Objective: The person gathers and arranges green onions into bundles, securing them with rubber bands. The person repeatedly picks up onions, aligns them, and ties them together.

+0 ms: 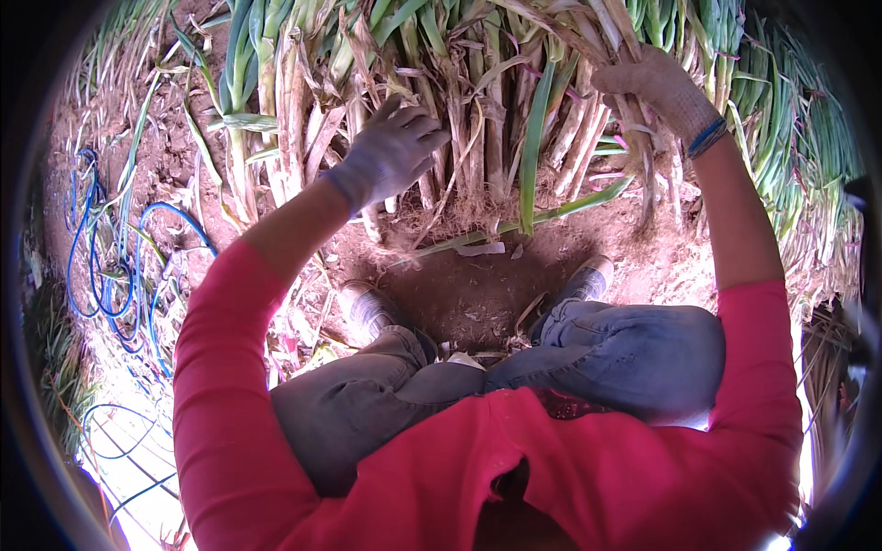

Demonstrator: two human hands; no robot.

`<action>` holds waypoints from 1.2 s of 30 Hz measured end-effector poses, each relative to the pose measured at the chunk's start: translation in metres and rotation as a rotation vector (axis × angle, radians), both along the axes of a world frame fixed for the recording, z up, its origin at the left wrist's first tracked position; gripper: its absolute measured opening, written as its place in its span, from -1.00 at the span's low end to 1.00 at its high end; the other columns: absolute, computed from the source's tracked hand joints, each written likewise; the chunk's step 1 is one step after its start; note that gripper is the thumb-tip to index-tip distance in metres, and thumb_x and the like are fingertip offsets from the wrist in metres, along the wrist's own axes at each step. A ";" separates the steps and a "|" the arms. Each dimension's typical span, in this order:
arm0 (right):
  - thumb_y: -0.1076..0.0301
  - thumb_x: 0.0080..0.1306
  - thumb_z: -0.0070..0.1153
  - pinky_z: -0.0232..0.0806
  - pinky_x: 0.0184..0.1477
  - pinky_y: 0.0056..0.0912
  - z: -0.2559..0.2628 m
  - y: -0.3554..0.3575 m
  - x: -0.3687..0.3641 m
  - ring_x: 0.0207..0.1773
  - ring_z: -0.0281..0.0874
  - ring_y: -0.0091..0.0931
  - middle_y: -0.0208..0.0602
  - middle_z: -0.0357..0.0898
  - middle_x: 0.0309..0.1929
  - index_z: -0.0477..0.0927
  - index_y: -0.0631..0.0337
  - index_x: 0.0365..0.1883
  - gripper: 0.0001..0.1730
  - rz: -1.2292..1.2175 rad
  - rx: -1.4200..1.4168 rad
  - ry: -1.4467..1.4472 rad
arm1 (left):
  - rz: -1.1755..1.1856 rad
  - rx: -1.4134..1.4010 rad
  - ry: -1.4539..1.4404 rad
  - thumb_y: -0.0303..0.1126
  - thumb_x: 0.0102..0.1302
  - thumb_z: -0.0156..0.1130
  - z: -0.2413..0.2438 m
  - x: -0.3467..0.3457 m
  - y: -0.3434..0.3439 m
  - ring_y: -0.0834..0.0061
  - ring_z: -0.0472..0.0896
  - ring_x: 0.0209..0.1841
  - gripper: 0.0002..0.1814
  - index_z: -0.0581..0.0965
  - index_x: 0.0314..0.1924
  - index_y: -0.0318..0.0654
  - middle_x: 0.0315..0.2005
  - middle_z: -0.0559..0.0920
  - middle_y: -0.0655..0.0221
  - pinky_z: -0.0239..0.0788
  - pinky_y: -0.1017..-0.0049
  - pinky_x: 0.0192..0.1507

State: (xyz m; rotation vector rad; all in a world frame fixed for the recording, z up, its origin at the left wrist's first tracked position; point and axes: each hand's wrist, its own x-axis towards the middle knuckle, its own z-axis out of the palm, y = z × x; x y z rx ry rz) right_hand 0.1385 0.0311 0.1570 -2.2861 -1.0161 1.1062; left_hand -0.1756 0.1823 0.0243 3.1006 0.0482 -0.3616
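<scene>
My right hand (651,86), in a light knitted glove with a blue cuff, grips a few long green onions (637,148). Dry brown leaves cover their stalks, and their roots hang downward. To the left, my gloved left hand (400,151) is spread in front of a dense row of upright green onions (475,131), holding nothing that I can see. Roots and withered outer leaves show along the bottom of that row. A loose green leaf (534,144) hangs between my hands, and another long leaf (572,206) lies across the soil.
Tangled blue cord (103,275) lies on the ground at the left. More bundled green onions (792,117) stand at the right. My shoes (368,310) rest on bare soil (468,296) below the row, with my bent knees close behind. Leaf scraps litter the ground.
</scene>
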 end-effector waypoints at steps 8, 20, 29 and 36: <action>-0.01 0.07 0.40 0.40 -0.37 -0.46 -0.006 -0.011 -0.003 -0.51 0.54 -0.57 -0.37 0.61 -0.54 0.68 0.24 -0.42 -0.57 -0.006 -0.016 0.080 | -0.230 0.201 0.232 0.13 0.37 0.03 -0.010 0.021 0.016 0.40 0.47 -0.01 -0.58 0.61 -0.41 0.01 -0.28 0.57 0.45 -0.11 0.17 0.47; 0.16 0.20 0.31 0.52 -0.37 -0.45 -0.010 -0.025 0.002 -0.52 0.59 -0.51 -0.26 0.62 -0.52 0.66 0.30 -0.35 -0.68 -0.056 0.127 0.470 | 0.371 -0.327 0.038 -0.10 0.42 0.11 -0.011 -0.020 0.031 0.44 0.63 -0.29 -0.67 0.57 0.00 -0.14 -0.20 0.66 0.35 0.55 0.45 -0.13; 0.16 0.23 0.29 0.52 -0.38 -0.41 -0.010 -0.028 -0.017 -0.50 0.60 -0.49 -0.26 0.61 -0.50 0.66 0.29 -0.33 -0.68 -0.161 0.178 0.516 | 1.051 -0.766 0.213 -0.39 0.32 0.21 -0.034 0.056 -0.023 0.37 0.53 0.06 -0.40 0.25 0.32 -0.29 0.22 0.43 0.07 0.45 0.48 0.14; 0.20 0.28 0.26 0.56 -0.29 -0.37 -0.011 -0.025 -0.028 -0.48 0.61 -0.46 -0.30 0.62 -0.47 0.66 0.28 -0.32 -0.73 -0.226 0.190 0.785 | 1.153 -1.201 0.424 -0.41 0.36 0.11 -0.037 0.060 -0.006 0.41 0.50 -0.08 -0.61 0.47 0.18 -0.29 0.00 0.55 0.18 0.50 0.42 0.07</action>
